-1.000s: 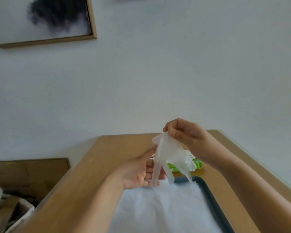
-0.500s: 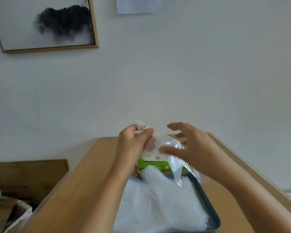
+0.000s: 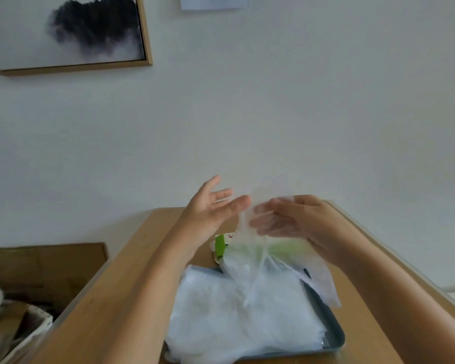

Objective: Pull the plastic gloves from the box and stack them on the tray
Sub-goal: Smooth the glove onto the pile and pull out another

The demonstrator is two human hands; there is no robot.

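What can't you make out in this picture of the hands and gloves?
Head view:
- Green-and-white cardboard glove box: mostly hidden behind the clear plastic glove.
- Right hand: fingers blurred, veiled by that glove; grip unclear.
- Dark rectangular tray: floor covered by the heap of gloves.
- White wall paper: cut by top edge.

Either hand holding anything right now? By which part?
A glove hangs by its upper end from the right hand, draped over its fingers; blur hides whether they pinch it. Beside it, the left hand is open.
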